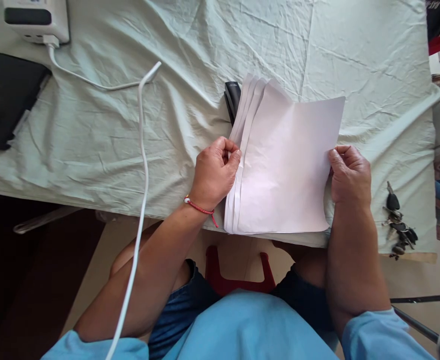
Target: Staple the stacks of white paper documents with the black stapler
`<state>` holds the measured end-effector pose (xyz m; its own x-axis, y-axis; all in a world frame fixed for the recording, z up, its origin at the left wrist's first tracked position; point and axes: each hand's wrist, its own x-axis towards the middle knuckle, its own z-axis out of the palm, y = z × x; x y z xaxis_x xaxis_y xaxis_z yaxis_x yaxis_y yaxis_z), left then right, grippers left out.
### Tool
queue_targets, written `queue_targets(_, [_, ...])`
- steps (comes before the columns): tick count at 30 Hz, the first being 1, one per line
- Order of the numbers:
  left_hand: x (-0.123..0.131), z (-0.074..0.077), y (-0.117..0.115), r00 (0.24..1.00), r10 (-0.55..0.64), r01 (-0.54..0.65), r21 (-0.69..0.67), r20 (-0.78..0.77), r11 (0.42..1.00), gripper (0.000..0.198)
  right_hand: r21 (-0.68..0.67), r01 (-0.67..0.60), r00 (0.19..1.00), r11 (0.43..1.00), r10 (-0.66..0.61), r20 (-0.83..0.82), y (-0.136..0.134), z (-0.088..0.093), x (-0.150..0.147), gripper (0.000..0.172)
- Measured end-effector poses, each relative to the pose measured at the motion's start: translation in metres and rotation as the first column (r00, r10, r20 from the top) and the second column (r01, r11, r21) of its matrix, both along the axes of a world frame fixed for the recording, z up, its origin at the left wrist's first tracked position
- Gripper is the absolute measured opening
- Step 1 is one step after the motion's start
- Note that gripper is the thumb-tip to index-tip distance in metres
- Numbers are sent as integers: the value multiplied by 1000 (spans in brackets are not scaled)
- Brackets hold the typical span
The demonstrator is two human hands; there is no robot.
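Note:
Several white paper sheets are fanned out in front of me over the table's near edge, their left edges staggered. My left hand pinches the left edges between thumb and fingers; a red string bracelet circles that wrist. At the opposite side, my right hand grips the right edge of the top sheet, thumb on top. A black stapler-like object sticks out from behind the upper left of the sheets, mostly hidden by them.
A pale green cloth with wrinkles covers the table. A bunch of keys lies at the right. To the left are a black flat case, a white power unit and its white cable, which crosses over my left arm.

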<state>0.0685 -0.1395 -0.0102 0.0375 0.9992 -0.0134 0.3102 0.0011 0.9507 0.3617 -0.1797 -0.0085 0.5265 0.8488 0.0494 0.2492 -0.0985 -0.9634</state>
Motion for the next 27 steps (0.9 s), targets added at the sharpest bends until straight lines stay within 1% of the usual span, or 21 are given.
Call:
queue_targets(4, [1,-2,-2,999,45,-45,-9,22,999,26,-1,-28,999,1000,28,31,1,-2,1,25])
queue_targets(9, [1,-8,-2,995,72,-68,-60,73,996,40,2,-54,998,999,54,12,1,-2,-1,22])
queue_targets(11, [1,-7,-1,997,42,-37,-66,71,997,33,8,-60,998,998,60,3,1,-1,-2,20])
queue_targets(14, [0,-4,-1,998,-41,44,-53,53,998,8,22,-73,997,997,73,-12,1,0,-5,16])
queue_targets(15, [-1,-3,-1,997,-61,63,-42,41,997,11,26,-78,997,997,79,-18,1,1,-5,15])
queue_targets(17, [-1,-2,-2,997,-79,79,-22,10,997,25,30,-86,996,996,86,-29,1,1,-6,14])
queue_targets(19, [-1,-1,-3,995,-94,93,-17,-19,995,30,26,-87,995,996,88,-38,1,2,-7,14])
queue_targets(23, [-1,2,-2,987,-137,135,-31,-79,990,22,25,-84,993,996,86,-76,1,4,-9,16])
queue_targets(27, [-1,5,-2,981,-152,148,-38,-123,988,25,38,-80,991,996,84,-100,-1,5,-10,19])
